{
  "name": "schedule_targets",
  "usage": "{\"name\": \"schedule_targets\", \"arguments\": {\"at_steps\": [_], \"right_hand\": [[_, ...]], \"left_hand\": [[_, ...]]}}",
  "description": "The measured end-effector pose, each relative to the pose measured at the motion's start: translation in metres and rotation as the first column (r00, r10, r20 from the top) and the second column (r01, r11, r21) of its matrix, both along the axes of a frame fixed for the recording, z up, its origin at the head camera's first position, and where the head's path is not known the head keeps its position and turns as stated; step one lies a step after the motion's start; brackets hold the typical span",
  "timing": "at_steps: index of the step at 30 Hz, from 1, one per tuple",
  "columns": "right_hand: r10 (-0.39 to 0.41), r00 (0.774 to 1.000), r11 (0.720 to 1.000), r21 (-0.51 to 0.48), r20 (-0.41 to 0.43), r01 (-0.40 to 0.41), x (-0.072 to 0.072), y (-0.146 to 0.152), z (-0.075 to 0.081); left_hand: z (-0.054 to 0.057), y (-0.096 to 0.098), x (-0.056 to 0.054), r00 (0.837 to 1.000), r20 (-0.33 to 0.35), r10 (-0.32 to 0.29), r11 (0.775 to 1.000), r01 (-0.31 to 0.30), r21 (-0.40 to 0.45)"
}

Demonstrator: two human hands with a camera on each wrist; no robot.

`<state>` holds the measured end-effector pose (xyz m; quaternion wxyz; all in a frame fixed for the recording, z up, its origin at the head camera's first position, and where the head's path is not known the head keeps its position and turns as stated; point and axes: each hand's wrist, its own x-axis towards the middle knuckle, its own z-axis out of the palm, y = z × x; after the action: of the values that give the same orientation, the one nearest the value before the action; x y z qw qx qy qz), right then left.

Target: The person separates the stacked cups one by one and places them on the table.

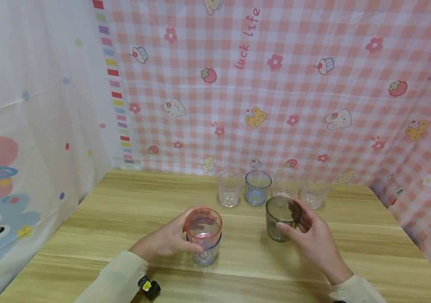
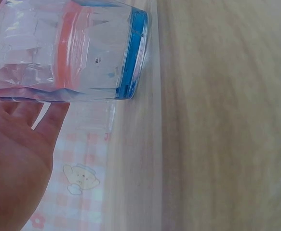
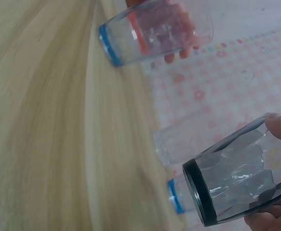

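Observation:
My left hand [image 1: 171, 240] grips two nested clear cups, thumb in front and fingers round the far side. The upper one is a pink cup [image 1: 203, 223] with a red-orange rim; it sits inside a blue-tinted cup [image 2: 130, 53] whose thick base shows blue in the left wrist view. To the right, my right hand [image 1: 314, 240] holds a smoky grey cup [image 1: 281, 219] by its side, mouth up, with the thumb on the near wall. Its dark base [image 3: 200, 192] shows in the right wrist view. A gap of table separates the two hands.
Behind the hands, a row of cups stands near the table's back edge: a clear cup [image 1: 229, 191], a blue cup [image 1: 258, 189], and more clear cups [image 1: 314, 195] partly behind the right hand. Checked cloth [image 1: 276, 97] hangs behind the wooden table [image 1: 124, 219].

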<state>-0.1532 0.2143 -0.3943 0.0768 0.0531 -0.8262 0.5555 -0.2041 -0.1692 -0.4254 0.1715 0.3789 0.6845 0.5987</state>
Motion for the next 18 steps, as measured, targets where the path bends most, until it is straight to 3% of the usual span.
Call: {"name": "schedule_targets", "arguments": {"at_steps": [13, 18], "right_hand": [[-0.067, 0.994, 0.998, 0.018, 0.087, 0.066, -0.012, 0.022, -0.021], [-0.096, 0.992, 0.995, 0.019, 0.08, 0.095, -0.017, 0.032, -0.03]], "left_hand": [[-0.001, 0.001, 0.0, 1.0, -0.014, 0.005, 1.0, -0.005, 0.001], [-0.001, 0.001, -0.001, 1.0, -0.02, 0.003, 1.0, -0.003, 0.003]]}}
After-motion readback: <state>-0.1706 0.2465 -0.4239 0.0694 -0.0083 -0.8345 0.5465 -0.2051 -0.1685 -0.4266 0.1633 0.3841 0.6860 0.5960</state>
